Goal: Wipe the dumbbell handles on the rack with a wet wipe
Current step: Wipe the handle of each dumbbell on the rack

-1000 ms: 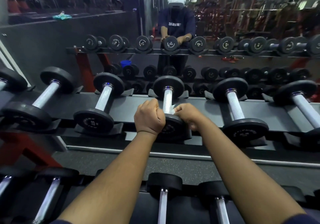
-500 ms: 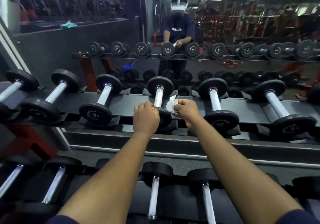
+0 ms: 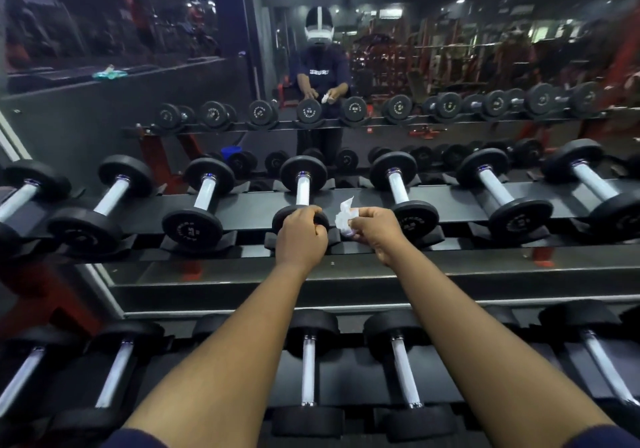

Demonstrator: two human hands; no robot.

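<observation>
A row of black dumbbells with shiny handles lies on the upper shelf of the rack. My left hand grips the near weight head of the middle dumbbell, whose handle runs away from me. Just to its right my right hand pinches a crumpled white wet wipe, held off the handle in the gap before the neighbouring dumbbell.
More dumbbells lie on the lower shelf under my forearms. A mirror behind the rack reflects me and the gym. A blue-green packet sits on the ledge at upper left.
My right hand has lifted the wipe off the middle handle and drawn it to the right. My left hand has slid onto the near weight head. The camera view has pulled back.
</observation>
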